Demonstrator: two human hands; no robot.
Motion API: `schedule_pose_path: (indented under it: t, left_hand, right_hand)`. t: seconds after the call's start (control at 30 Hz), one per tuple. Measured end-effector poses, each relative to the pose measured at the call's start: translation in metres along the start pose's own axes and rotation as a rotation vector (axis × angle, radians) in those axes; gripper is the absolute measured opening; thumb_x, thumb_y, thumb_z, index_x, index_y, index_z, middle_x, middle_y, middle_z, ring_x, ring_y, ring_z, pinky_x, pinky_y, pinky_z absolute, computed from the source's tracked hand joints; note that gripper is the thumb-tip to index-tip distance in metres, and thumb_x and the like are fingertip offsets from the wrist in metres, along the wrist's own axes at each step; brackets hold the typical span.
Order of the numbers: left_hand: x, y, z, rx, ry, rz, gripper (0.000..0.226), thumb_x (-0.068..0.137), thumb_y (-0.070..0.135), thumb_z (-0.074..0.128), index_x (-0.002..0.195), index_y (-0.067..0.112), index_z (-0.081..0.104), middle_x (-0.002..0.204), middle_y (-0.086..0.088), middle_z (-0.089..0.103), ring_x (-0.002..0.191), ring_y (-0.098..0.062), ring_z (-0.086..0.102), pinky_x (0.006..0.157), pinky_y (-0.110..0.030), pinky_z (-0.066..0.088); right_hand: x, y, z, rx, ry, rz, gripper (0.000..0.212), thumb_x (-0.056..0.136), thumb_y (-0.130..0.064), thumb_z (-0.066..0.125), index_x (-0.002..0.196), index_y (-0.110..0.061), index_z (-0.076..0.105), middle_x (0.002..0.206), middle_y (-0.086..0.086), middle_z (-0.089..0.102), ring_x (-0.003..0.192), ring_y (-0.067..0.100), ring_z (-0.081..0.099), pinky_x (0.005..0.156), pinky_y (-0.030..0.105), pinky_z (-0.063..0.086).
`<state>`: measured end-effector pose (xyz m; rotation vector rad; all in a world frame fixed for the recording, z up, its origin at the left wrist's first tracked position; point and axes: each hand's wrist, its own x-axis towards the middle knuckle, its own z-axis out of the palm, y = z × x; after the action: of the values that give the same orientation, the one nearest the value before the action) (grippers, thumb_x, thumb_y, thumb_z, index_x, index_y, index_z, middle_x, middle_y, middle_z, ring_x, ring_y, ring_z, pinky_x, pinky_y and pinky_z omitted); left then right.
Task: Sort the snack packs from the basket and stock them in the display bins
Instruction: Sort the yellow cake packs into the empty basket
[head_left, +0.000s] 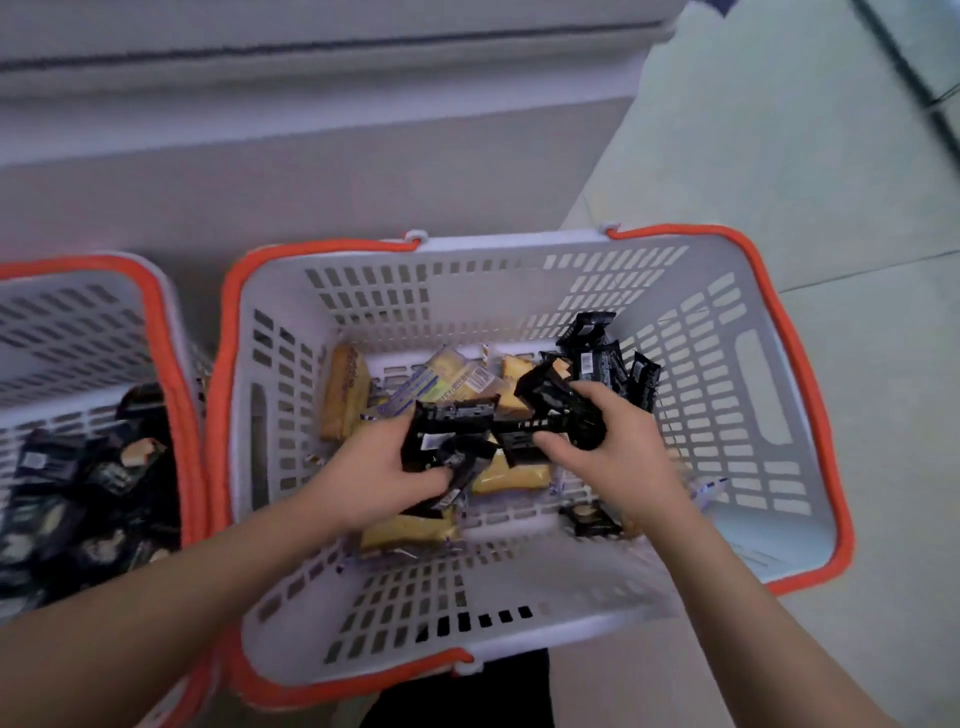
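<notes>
With both hands deep in the basket (779, 395), sorting well underway: left (387, 470) and right (602, 447) each clutching black packs (457, 428). Yellow packs (345, 392) left at ten o'clock, more black at two; second basket (156, 322) at nine already holding dark ones.

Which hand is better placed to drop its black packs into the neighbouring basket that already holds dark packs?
Left. The left hand grips black packs nearer the second basket, which stands on the left. The right hand would probably have to cross over.
</notes>
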<state>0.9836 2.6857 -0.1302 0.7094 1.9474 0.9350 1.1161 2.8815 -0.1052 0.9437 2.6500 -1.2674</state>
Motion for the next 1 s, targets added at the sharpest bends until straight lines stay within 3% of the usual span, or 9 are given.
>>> schedule_pose_path:
  t: [0.07, 0.17, 0.3, 0.4, 0.5, 0.6, 0.7, 0.83, 1.0]
  left_hand:
    - [-0.024, 0.01, -0.03, -0.087, 0.076, 0.025, 0.026, 0.071, 0.026, 0.071, 0.088, 0.035, 0.054, 0.083, 0.014, 0.066, 0.074, 0.008, 0.062, 0.061, -0.009, 0.047]
    - [-0.068, 0.018, -0.072, -0.277, 0.215, 0.057, 0.027, 0.065, 0.024, 0.065, 0.09, 0.032, 0.06, 0.081, 0.014, 0.071, 0.077, 0.005, 0.065, 0.069, -0.012, 0.05]
    - [-0.122, 0.01, -0.12, -0.348, 0.401, 0.088, 0.021, 0.067, 0.017, 0.068, 0.083, 0.029, 0.064, 0.078, 0.021, 0.071, 0.072, 0.007, 0.063, 0.067, -0.011, 0.049]
    - [-0.157, -0.016, -0.147, -0.336, 0.503, 0.05, 0.026, 0.079, 0.002, 0.069, 0.084, 0.028, 0.065, 0.076, 0.021, 0.071, 0.072, 0.007, 0.063, 0.068, -0.015, 0.05]
    - [-0.191, -0.052, -0.165, -0.363, 0.585, -0.092, 0.021, 0.083, 0.006, 0.065, 0.083, 0.027, 0.066, 0.076, 0.015, 0.072, 0.078, -0.004, 0.066, 0.067, -0.024, 0.049]
    - [-0.215, -0.079, -0.17, -0.409, 0.638, -0.213, 0.017, 0.083, 0.012, 0.064, 0.082, 0.029, 0.066, 0.079, 0.01, 0.072, 0.079, -0.012, 0.067, 0.064, -0.028, 0.05]
    - [-0.222, -0.094, -0.166, -0.166, 0.677, -0.298, 0.005, 0.079, 0.022, 0.065, 0.078, 0.026, 0.063, 0.074, 0.008, 0.067, 0.072, -0.01, 0.062, 0.062, -0.026, 0.049]
    - [-0.22, -0.106, -0.156, 0.095, 0.67, -0.284, 0.009, 0.078, 0.031, 0.064, 0.082, 0.025, 0.058, 0.067, 0.009, 0.06, 0.067, -0.014, 0.058, 0.052, -0.025, 0.037]
    - [-0.209, -0.134, -0.136, 0.373, 0.463, -0.335, 0.037, 0.089, 0.022, 0.054, 0.125, 0.016, 0.051, 0.114, -0.008, 0.062, 0.101, -0.026, 0.06, 0.08, -0.035, 0.049]
  right_hand:
    - [-0.003, -0.037, 0.001, 0.127, 0.002, -0.012, 0.033, 0.077, -0.03, 0.074, 0.097, -0.041, 0.05, 0.084, -0.035, 0.05, 0.073, -0.028, 0.05, 0.06, -0.006, 0.036]
    - [-0.003, -0.1, 0.005, 0.204, -0.08, -0.043, 0.028, 0.078, -0.036, 0.072, 0.09, -0.045, 0.049, 0.085, -0.038, 0.047, 0.073, -0.032, 0.047, 0.056, -0.007, 0.034]
    - [-0.001, -0.182, 0.024, 0.115, -0.188, -0.127, 0.025, 0.079, -0.04, 0.069, 0.1, -0.03, 0.06, 0.086, -0.022, 0.063, 0.076, -0.009, 0.059, 0.056, 0.004, 0.043]
    - [-0.005, -0.233, 0.062, -0.09, -0.281, -0.254, 0.032, 0.08, -0.036, 0.068, 0.1, -0.012, 0.062, 0.085, 0.0, 0.064, 0.082, 0.018, 0.06, 0.066, 0.029, 0.045]
    - [-0.014, -0.264, 0.116, -0.217, -0.329, -0.299, 0.039, 0.08, -0.04, 0.068, 0.102, -0.009, 0.06, 0.088, 0.003, 0.063, 0.088, 0.025, 0.059, 0.062, 0.029, 0.041]
    - [-0.023, -0.271, 0.174, -0.248, -0.363, -0.228, 0.051, 0.08, -0.045, 0.066, 0.116, -0.01, 0.058, 0.112, 0.009, 0.064, 0.102, 0.027, 0.059, 0.083, 0.037, 0.05]
    - [-0.038, -0.26, 0.22, -0.185, -0.373, -0.116, 0.048, 0.083, -0.041, 0.065, 0.119, -0.011, 0.058, 0.117, 0.011, 0.064, 0.107, 0.028, 0.059, 0.089, 0.037, 0.049]
    - [-0.06, -0.245, 0.237, 0.021, -0.471, -0.008, 0.052, 0.083, -0.034, 0.068, 0.127, -0.012, 0.052, 0.125, 0.004, 0.058, 0.117, 0.023, 0.054, 0.093, 0.029, 0.043]
    - [-0.064, -0.245, 0.206, -0.065, -0.521, -0.022, 0.061, 0.086, -0.039, 0.062, 0.136, -0.012, 0.039, 0.136, 0.006, 0.048, 0.119, 0.018, 0.049, 0.094, 0.026, 0.04]
